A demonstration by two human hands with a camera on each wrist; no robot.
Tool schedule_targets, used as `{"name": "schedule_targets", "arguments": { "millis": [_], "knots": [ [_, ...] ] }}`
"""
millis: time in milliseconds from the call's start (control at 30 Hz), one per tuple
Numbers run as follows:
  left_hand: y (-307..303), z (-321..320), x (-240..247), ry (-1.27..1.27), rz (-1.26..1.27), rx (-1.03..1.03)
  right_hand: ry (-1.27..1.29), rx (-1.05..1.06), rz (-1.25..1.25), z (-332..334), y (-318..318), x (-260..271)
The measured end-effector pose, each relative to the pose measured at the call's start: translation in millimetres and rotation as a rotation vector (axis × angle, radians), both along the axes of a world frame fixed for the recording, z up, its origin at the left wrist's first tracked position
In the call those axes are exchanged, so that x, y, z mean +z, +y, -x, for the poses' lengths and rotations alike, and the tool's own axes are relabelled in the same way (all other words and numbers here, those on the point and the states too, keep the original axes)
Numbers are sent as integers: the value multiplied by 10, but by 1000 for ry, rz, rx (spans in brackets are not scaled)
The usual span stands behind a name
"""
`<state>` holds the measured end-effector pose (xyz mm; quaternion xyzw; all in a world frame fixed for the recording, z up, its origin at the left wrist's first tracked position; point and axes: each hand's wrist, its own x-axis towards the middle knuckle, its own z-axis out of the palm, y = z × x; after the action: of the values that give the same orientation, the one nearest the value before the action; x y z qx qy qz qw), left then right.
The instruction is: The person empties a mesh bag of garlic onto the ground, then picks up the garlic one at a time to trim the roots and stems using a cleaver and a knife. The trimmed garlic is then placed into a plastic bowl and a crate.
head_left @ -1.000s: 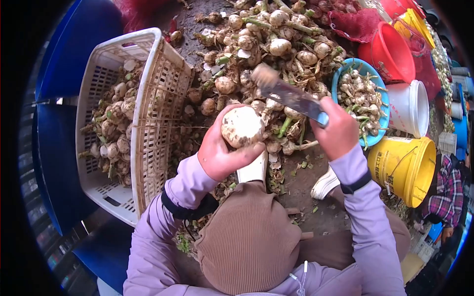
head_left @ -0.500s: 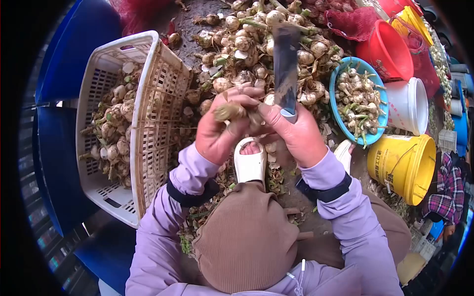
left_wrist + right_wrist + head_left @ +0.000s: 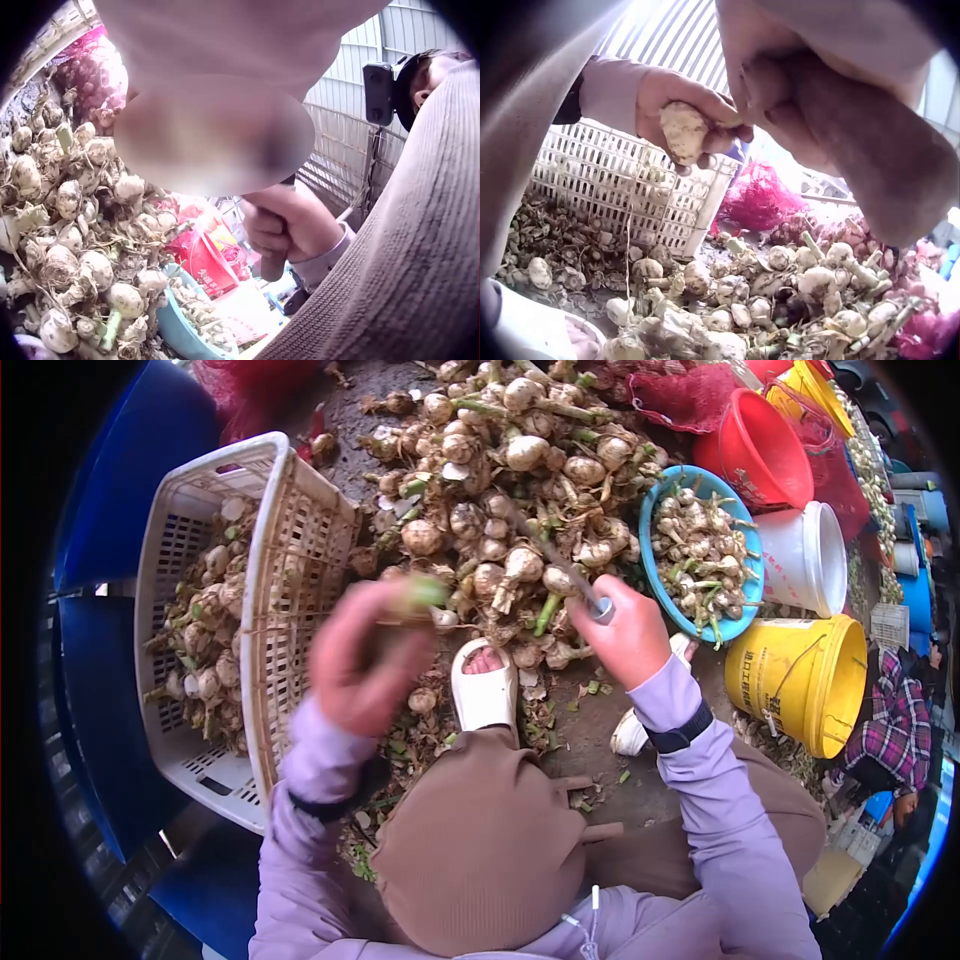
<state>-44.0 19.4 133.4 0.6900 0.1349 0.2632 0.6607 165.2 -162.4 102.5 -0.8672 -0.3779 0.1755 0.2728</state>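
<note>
Blurred by motion, my left hand (image 3: 365, 655) is near the crate's right side, and a green stem end (image 3: 425, 592) shows at its fingers. In the right wrist view the left hand (image 3: 664, 101) holds a pale, dirt-marked bulb (image 3: 684, 133). My right hand (image 3: 625, 632) grips a knife, whose blade (image 3: 555, 555) slants up and left over the heap of bulbs (image 3: 525, 453). The knife handle (image 3: 274, 266) shows below the right hand (image 3: 296, 225) in the left wrist view. The two hands are apart.
A white slatted crate (image 3: 268, 550) with bulbs stands at left. At right are a blue basin (image 3: 655, 575) of small bulbs, a red bucket (image 3: 745, 455), a white bucket (image 3: 790, 550) and a yellow bucket (image 3: 785, 670). Peelings litter the ground by the white shoes (image 3: 482, 695).
My left hand has moved left, away from the right hand, with the bulb. The knife has swung from nearly upright to slanting left, and the head view has shifted slightly.
</note>
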Motion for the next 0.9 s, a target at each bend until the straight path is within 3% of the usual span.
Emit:
{"name": "schedule_targets", "arguments": {
  "millis": [33,67,133,167,200,267,333,367,400,433,467,600,667,700,733,800,833,867,900],
  "knots": [
    [97,93,83,-33,-77,157,25,-93,-13,-41,-17,13],
    [358,355,129,105,-276,245,51,-198,-28,-87,-30,27],
    [776,588,251,292,-614,591,-146,-254,-60,-314,-68,-384],
    [843,620,254,213,-597,683,-220,-267,-104,-406,-37,-609],
    [804,592,301,212,-601,690,-292,-276,-148,-481,21,-801],
    [630,483,412,288,-970,609,-217,-303,-70,-541,198,-1046],
    [369,308,321,236,-857,241,-237,-282,-70,-526,286,-1062],
    [231,196,214,254,-566,52,-257,-262,-134,-563,291,-1059],
    [88,67,70,262,-374,-12,-282,-243,-198,-606,309,-1042],
    [15,-28,-130,300,-274,-44,-109,-308,-328,-539,331,-848],
    [-35,-160,-250,281,-304,-55,68,-352,-398,-453,332,-619],
    [-230,-693,-572,125,-288,-74,666,-82,-575,54,315,270],
    [-218,-784,-422,200,237,-228,596,-13,-552,127,224,263],
    [-186,-779,-451,208,125,-208,348,-14,-577,142,228,348],
    [-220,-731,-426,185,381,-199,176,2,-339,89,177,512],
    [-182,-607,-337,213,342,-150,29,109,-119,113,96,627],
    [-109,-654,-304,132,-29,-118,-81,209,-120,180,99,625],
    [-173,-595,-215,396,237,-153,-192,304,-121,251,115,621],
    [-154,-576,-268,307,11,-83,-254,379,-94,295,130,630]
  ]
}}
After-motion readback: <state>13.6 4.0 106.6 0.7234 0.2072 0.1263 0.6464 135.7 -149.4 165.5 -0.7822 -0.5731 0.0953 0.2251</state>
